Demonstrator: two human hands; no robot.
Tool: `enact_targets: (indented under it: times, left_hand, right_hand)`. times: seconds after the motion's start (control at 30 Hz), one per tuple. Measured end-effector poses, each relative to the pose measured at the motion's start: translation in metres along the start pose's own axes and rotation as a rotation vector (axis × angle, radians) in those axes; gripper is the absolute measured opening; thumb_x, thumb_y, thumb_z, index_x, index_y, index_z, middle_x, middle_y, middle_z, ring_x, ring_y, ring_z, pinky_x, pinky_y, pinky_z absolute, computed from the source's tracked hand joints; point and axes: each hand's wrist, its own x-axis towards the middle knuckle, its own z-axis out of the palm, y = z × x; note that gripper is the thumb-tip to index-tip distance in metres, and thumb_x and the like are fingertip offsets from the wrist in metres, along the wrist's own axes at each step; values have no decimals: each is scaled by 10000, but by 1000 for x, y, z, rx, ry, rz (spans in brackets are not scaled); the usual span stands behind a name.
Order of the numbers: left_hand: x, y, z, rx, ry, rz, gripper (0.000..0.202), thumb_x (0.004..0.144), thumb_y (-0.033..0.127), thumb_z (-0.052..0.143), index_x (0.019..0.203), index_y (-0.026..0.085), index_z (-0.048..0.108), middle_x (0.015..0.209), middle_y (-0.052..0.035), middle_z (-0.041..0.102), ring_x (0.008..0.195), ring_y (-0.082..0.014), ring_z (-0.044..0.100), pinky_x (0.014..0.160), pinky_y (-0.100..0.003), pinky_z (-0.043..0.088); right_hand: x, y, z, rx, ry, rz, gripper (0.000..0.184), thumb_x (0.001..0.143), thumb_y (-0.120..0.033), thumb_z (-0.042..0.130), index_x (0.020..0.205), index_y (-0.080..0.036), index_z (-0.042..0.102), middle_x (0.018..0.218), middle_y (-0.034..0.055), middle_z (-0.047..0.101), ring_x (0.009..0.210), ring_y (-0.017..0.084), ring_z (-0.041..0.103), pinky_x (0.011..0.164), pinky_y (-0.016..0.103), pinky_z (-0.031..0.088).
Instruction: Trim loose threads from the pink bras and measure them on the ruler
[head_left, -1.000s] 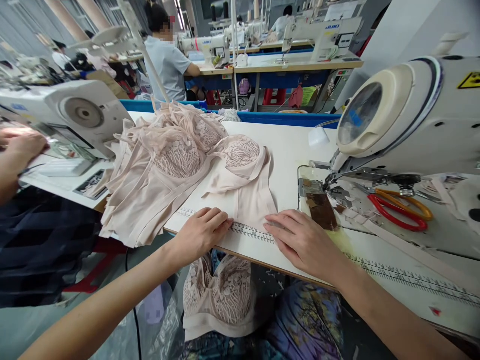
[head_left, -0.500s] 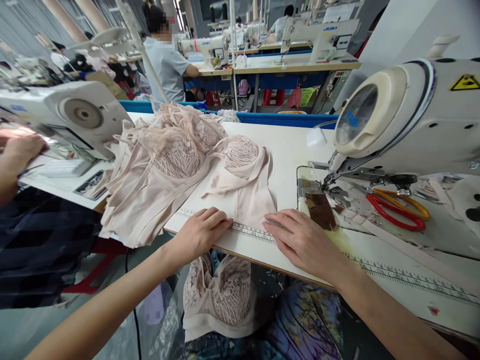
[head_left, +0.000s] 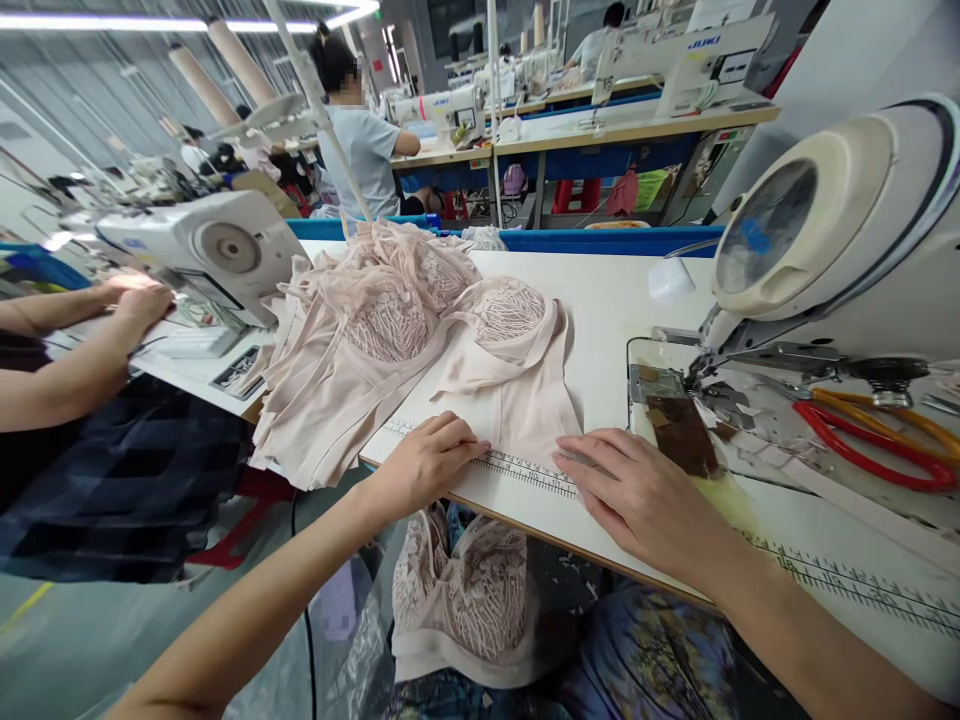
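I see both hands palm-down and open, gripping nothing. Left hand sits at the left end of the ruler strip, right hand at its right. Fingertips of both press the hem of the beige garment, which lies flat on the counter just behind the ruler. Garment pile is behind-left of the ruler, red scissors well to its right.

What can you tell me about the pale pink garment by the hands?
The pale pink garment looks like a soft bra piece: a lace cup above, a plain panel below. It lies flat on the white table, touching the heap of similar pieces. The left hand touches its lower edge; the right hand rests flat on its lower right corner.
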Motion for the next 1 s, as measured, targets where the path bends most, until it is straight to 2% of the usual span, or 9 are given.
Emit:
enact_targets:
  times: [0.17,0.5,0.7,1.0]
  left_hand:
    - [0,0,-2,128,-48,33,199,1005,119,458,1153,107,591,933,-81,602,831,-195,544,708,-313,475]
    - [6,3,-9,238,-44,94,178,1014,119,444,1144,120,567,908,-67,616,833,-192,572,730,-330,473]
    - [9,1,-10,234,-40,124,135,1018,130,464,1090,121,578,928,-66,634,879,-190,585,773,-334,473]
    - [6,-4,-6,186,-10,103,131,1008,133,489,1083,134,595,947,-64,633,880,-194,572,753,-326,462]
  right_hand:
    - [-1,-1,0,0,3,1,305,937,-78,450,1143,-99,674,1191,140,635,1051,275,557,897,428,499]
    - [0,-2,1,14,12,11,287,915,-70,479,1125,-107,671,1189,140,632,1057,271,553,923,427,476]
    - [-2,-2,1,12,31,9,274,910,-68,503,1124,-93,672,1178,148,634,1060,272,559,917,427,483]
    - [-3,-1,-1,42,31,15,288,932,-62,476,1151,-104,658,1182,134,636,1080,277,551,917,436,498]
